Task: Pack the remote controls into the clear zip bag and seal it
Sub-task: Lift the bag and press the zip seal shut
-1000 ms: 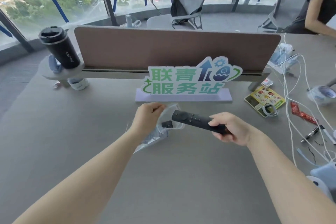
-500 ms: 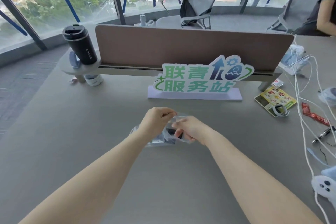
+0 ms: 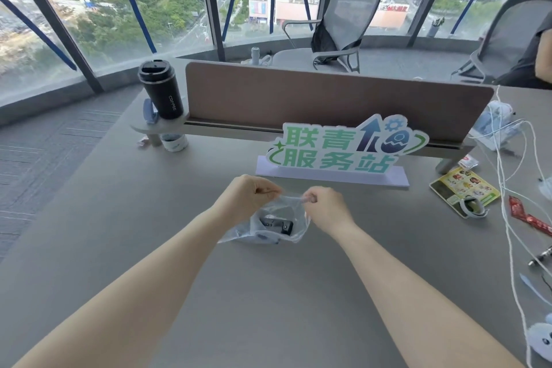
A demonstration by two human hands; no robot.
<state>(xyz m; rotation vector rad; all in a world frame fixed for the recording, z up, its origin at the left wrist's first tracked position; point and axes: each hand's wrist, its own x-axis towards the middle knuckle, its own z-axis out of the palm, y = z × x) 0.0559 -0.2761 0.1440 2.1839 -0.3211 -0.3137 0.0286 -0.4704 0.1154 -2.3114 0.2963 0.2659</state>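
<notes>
The clear zip bag (image 3: 294,225) lies on the grey table in the middle of the view, its top edge lifted between my hands. Black remote controls (image 3: 277,223) show through the plastic inside it. My left hand (image 3: 249,193) pinches the bag's top edge at the left end. My right hand (image 3: 324,207) pinches the same edge at the right end. Both hands sit close together just above the bag. Whether the zip strip is pressed together is too small to tell.
A green and white sign (image 3: 337,149) on a lilac base stands just behind the bag. A black coffee tumbler (image 3: 160,89) sits on a shelf at back left. White cables (image 3: 507,203), a leaflet (image 3: 463,188), red sachets (image 3: 528,219) and a pen lie at the right.
My right hand held a black remote beside the bag a second ago. That remote is now inside the bag, and both hands have moved up to pinch the bag's top edge.
</notes>
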